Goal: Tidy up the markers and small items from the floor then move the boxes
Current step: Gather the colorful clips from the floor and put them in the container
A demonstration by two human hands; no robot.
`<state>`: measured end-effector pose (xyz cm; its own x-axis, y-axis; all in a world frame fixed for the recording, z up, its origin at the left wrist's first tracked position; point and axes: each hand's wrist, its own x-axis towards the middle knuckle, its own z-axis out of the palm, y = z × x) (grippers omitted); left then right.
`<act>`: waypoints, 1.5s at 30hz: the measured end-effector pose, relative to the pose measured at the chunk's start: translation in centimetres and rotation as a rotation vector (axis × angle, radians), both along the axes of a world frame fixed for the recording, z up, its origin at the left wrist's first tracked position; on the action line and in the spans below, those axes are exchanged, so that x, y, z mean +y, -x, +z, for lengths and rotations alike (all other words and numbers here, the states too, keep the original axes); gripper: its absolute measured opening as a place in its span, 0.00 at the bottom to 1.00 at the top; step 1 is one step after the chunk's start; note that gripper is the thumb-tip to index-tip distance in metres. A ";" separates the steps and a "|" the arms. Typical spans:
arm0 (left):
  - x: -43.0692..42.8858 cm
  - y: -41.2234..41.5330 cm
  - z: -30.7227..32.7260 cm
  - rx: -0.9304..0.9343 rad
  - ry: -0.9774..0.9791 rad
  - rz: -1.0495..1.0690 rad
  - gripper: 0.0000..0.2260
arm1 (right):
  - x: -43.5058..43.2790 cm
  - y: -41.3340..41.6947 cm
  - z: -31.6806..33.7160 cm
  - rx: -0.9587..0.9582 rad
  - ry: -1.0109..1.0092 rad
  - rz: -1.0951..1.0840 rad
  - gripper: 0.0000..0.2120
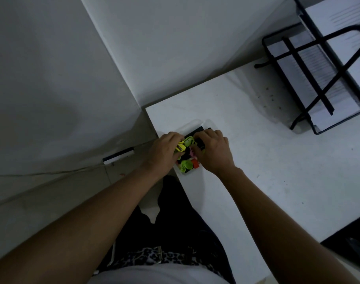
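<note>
A small clear plastic box [195, 125] sits at the near left corner of the white table [277, 171]. It is filled with small coloured items [186, 163]: yellow-green, pink, red and black pieces. My left hand [164, 150] is at the box's left side, its fingers curled round a yellow-green piece [180, 148]. My right hand [213, 151] lies over the box's right side, fingers curled onto a black piece [199, 142] among the items. Both hands hide much of the box.
A black wire mesh desk tray [318, 78] stands on the table at the back right. White walls meet in a corner behind the table. On the floor to the left lie a thin cable [52, 173] and a small dark-and-white object [118, 155].
</note>
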<state>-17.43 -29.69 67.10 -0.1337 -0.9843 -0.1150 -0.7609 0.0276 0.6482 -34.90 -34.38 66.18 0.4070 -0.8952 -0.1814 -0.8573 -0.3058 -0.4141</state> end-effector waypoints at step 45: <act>0.6 -0.5 0.0 -0.082 -0.131 0.064 0.19 | 1.3 1.9 0.6 -0.209 -0.108 -0.005 0.20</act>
<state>-16.94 -29.09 67.12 -0.0563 -0.9663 -0.2512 -0.8090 -0.1033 0.5787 -36.79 -33.08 66.76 0.4414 -0.8773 -0.1886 -0.7510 -0.2462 -0.6127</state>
